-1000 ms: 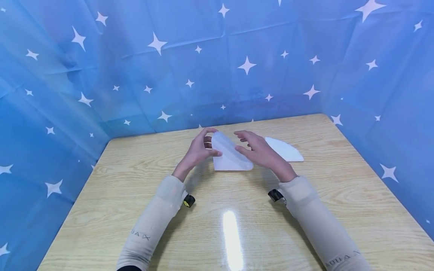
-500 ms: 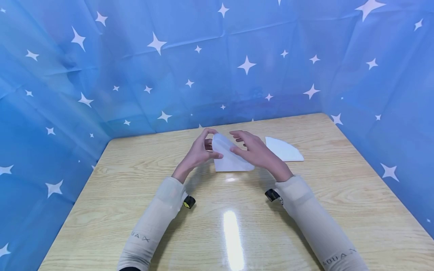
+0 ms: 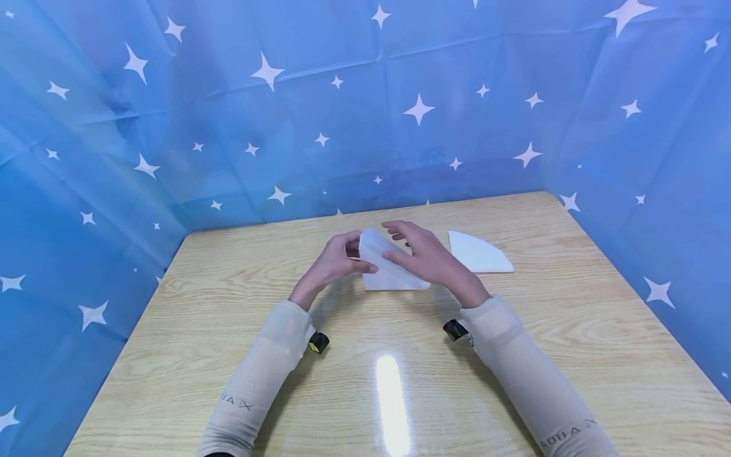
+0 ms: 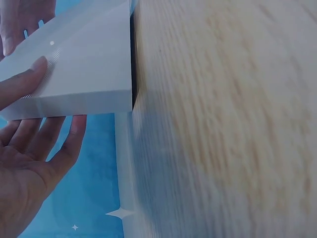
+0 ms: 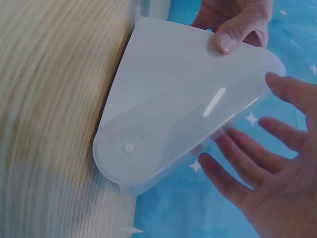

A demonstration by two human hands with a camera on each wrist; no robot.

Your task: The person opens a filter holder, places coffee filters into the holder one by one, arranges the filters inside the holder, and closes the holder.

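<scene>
A white triangular plastic corner shelf (image 3: pixel 394 266) with rounded corners stands tilted up on one straight edge at the table's middle. A see-through rim runs along its long outer side, and a small round dot shows near one corner in the right wrist view. My left hand (image 3: pixel 337 261) grips the shelf's left side, thumb on the flat face and fingers behind. My right hand (image 3: pixel 425 252) is spread at the long outer side, thumb tip at the rim and fingers (image 5: pixel 247 153) relaxed beside it. A white fan-shaped panel (image 3: pixel 480 252) lies flat to the right.
The wood-grain table (image 3: pixel 274 393) reaches back to a blue curtain (image 3: pixel 354 114) with white stars, which also hangs along both sides. Glare from a light crosses the table's front middle.
My right hand has moved left, closer over the shelf's outer side. My left hand's upper fingers have come down lower behind the shelf, which has shifted slightly right and down in view.
</scene>
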